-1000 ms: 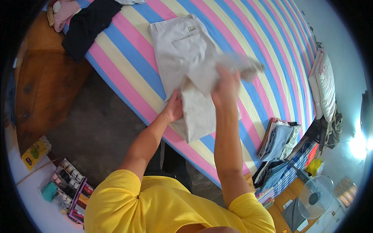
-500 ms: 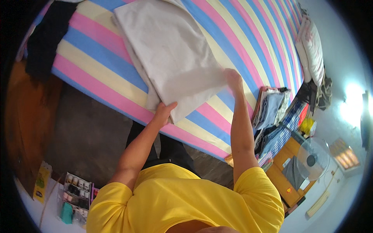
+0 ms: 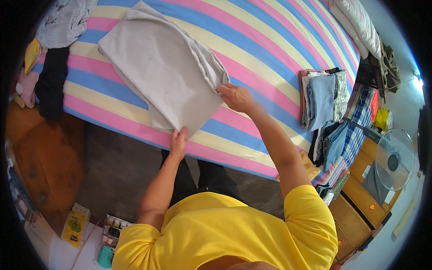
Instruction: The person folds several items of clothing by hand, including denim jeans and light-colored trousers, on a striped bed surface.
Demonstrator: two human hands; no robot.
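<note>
A light grey folded garment (image 3: 157,63), perhaps trousers, lies on the striped bedsheet (image 3: 265,49). Its near end points toward me at the bed's front edge. My left hand (image 3: 178,141) pinches the near corner, thumb on top and the other fingers mostly hidden underneath. At the garment's right edge, my right hand (image 3: 237,97) is closed on the cloth. Loose layers and creases run along that edge beside the right fingers. The rest of the garment stretches away to the far left.
Folded clothes (image 3: 321,99) are stacked on the bed at the right. A black garment (image 3: 52,83) and a patterned grey one (image 3: 65,22) lie at the far left. A standing fan (image 3: 393,162) is near wooden drawers (image 3: 360,216). Pillows (image 3: 357,22) lie at the far right.
My right hand has come closer to my left, bringing the garment's right edge inward, where layers now bunch. The left hand keeps its corner. The view has shifted, showing more clothes at the left.
</note>
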